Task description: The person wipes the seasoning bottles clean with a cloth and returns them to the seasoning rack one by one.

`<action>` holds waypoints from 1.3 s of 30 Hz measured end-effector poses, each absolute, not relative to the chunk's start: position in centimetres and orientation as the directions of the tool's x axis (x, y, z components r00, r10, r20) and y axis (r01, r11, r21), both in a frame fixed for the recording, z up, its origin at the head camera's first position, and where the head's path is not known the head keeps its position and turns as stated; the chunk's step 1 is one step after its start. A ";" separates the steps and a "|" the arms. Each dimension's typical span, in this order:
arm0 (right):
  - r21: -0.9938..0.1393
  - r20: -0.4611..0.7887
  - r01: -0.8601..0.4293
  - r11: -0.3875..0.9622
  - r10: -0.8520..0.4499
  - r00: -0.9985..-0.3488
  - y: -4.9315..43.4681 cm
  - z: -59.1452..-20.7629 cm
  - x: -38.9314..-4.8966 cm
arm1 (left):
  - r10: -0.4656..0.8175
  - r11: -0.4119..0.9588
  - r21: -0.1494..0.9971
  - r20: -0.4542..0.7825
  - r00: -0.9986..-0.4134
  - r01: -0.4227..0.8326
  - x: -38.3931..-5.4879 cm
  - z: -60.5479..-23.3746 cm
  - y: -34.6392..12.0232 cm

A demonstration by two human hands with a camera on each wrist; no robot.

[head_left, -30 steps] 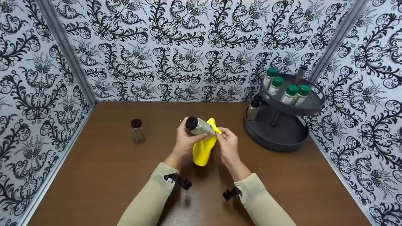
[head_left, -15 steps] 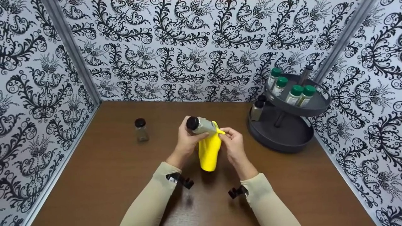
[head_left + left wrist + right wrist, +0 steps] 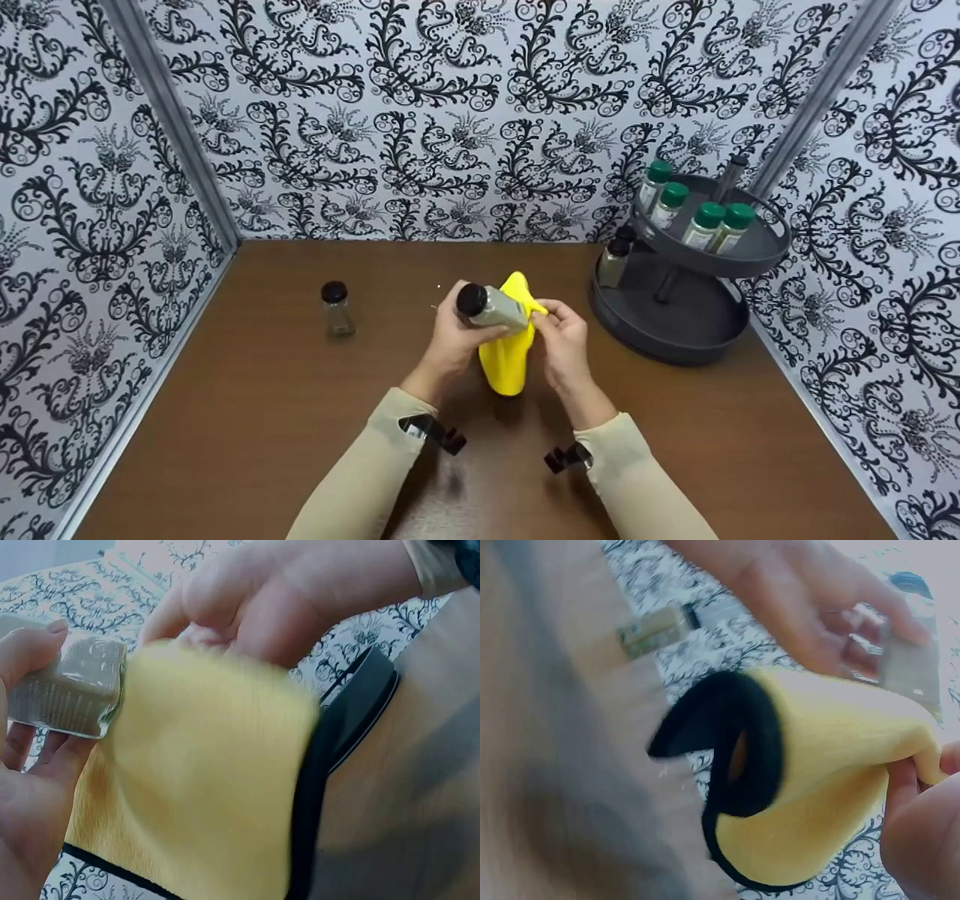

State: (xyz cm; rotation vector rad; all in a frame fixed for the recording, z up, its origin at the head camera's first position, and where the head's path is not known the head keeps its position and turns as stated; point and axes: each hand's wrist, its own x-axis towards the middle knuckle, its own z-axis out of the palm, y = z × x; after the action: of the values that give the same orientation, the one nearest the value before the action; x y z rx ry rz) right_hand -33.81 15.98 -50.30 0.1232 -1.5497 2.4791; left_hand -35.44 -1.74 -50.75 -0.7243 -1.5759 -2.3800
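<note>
Bottle (image 3: 501, 308) tilted well inside edges of table (image 3: 262, 420), clamped in fingers of left hand (image 3: 451, 334), seemingly to bare its base (image 3: 111, 694). Cloth (image 3: 504, 367) pinched there in right hand (image 3: 566, 343).

Held jar (image 3: 82, 682) cut off at the left wrist view's edge, its print (image 3: 64, 703) illegible, yellow cloth (image 3: 202, 765) blurred

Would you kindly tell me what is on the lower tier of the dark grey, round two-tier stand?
A black-capped glass jar stands at the left; behind it a second black cap shows, its body hidden. The upper tier hides the rear.
</note>
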 end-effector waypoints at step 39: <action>-0.902 0.061 -0.034 -0.431 -0.049 -0.997 17.3 -50.7 -34.6 | 0.067 -0.311 0.821 0.521 -0.851 0.478 -35.7 -50.6 -2.3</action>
State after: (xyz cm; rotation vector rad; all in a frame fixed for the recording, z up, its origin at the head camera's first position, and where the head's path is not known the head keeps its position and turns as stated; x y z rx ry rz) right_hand -34.56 17.28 -50.74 0.1225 -1.6805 2.6619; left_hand -35.68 -2.34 -50.61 -0.6917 -1.6582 -2.2445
